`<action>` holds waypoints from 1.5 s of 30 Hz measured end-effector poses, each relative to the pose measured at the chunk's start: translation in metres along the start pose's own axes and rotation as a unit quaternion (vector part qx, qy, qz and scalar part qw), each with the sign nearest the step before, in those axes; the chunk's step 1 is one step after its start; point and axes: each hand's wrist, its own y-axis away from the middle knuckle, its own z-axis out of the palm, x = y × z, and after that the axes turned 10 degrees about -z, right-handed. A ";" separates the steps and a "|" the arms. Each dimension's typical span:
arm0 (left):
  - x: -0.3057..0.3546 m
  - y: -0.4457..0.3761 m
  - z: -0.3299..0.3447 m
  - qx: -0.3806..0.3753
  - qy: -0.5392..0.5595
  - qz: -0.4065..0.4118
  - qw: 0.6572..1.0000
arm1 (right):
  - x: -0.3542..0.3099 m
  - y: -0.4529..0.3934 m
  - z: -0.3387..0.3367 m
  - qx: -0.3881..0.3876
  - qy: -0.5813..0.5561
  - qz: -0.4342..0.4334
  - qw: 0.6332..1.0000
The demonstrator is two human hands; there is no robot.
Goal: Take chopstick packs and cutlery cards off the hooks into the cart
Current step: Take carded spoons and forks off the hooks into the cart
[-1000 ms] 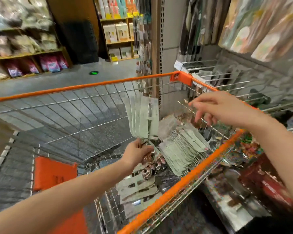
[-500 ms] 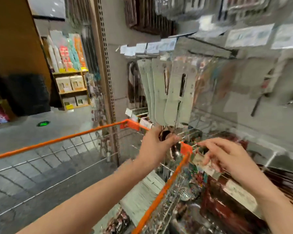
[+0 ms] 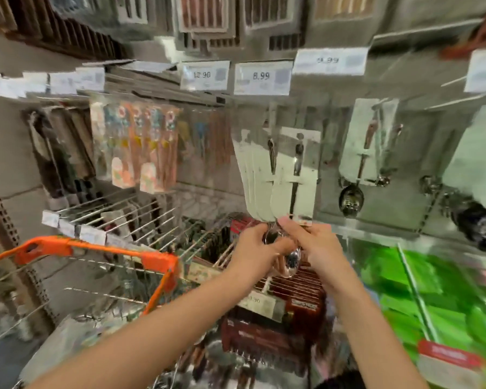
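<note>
A fan of several pale green cutlery cards (image 3: pixel 281 178), each with a spoon clipped on, stands upright in front of the hook wall. My left hand (image 3: pixel 254 245) grips the bunch at its lower end, around the spoon bowls. My right hand (image 3: pixel 310 248) pinches the bottom edge of the front card, touching the left hand. More spoon cards (image 3: pixel 362 153) hang on hooks to the right. Colourful chopstick packs (image 3: pixel 141 147) hang on hooks to the left. The orange-rimmed wire cart (image 3: pixel 96 248) sits at lower left, beside and below my arms.
Price tags (image 3: pixel 261 77) line a rail above the hooks. Bare metal hooks (image 3: pixel 124 211) stick out toward the cart. Dark red packs (image 3: pixel 286 313) hang below my hands. Green packets (image 3: pixel 432 299) fill the lower right. Brown chopstick packs (image 3: pixel 208 15) hang along the top.
The view swung from the cart up to the hook wall. My left hand carried the card bunch up and right, and my right hand came in to pinch its bottom edge.
</note>
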 end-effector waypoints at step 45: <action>-0.041 -0.037 0.022 0.025 -0.062 0.064 0.996 | 0.075 0.000 -0.025 0.196 0.288 -0.044 0.936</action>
